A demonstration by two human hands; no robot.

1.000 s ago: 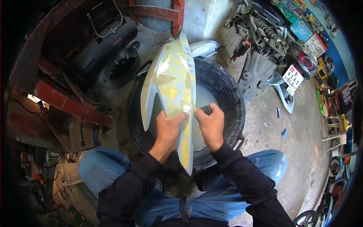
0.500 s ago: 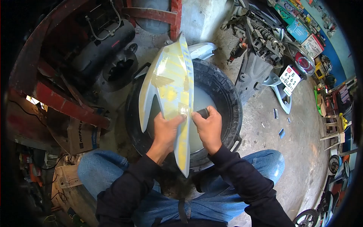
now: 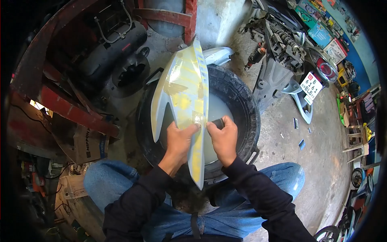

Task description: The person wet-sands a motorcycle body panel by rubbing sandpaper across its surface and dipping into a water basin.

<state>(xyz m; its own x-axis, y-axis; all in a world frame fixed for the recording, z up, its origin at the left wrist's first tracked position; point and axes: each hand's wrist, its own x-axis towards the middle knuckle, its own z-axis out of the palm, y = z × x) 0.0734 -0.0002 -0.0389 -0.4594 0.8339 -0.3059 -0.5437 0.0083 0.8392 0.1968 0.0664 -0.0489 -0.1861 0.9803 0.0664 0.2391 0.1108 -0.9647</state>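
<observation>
Left hand (image 3: 178, 143) is gripping the long, tapered yellow-and-white panel (image 3: 185, 94), axis running top-to-bottom mid-frame; right hand (image 3: 224, 139), beside its right edge, is pinching a small dark block (image 3: 218, 123).

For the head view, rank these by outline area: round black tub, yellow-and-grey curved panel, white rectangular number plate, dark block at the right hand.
1. Black tub
2. Yellow-and-grey panel, in front of the tub, so nearness enlarges it
3. White number plate
4. Dark block, partly covered by the right hand
</observation>
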